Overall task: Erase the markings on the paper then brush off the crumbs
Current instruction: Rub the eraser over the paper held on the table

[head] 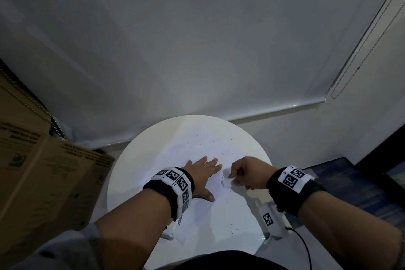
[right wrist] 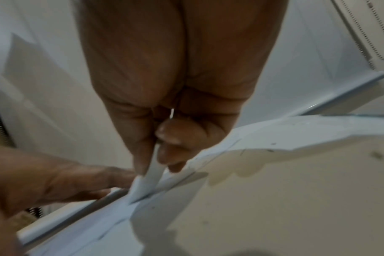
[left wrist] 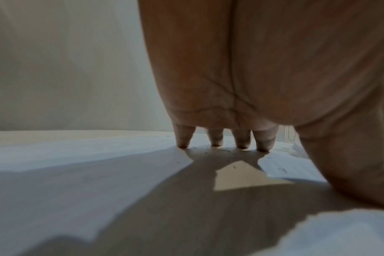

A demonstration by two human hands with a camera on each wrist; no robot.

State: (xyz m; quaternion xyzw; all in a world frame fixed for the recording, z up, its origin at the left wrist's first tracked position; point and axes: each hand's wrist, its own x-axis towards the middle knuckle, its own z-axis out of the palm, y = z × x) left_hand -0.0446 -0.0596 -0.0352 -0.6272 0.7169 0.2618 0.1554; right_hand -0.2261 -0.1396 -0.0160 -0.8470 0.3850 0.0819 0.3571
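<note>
The paper (head: 203, 208) lies flat on the round white desk (head: 131, 171), and the left hand (head: 202, 171) presses down on it with straight, spread fingers (left wrist: 183, 138), their tips touching the sheet. Just to its right, the right hand (head: 245, 173) pinches a white eraser (head: 226, 178) between thumb and curled fingers (right wrist: 169, 155), the eraser's lower end meeting the paper close beside the left fingertips. Its long axis runs steeply down from the grip to the sheet. No clear markings show on the paper in the overexposed head view. Dark crumbs (head: 210, 144) lie scattered mostly beyond both hands, toward the far edge, with a few nearer the body. The right hand is the nearer one for any further rubbing; sweeping the crumbs would likely run away from the body.
</note>
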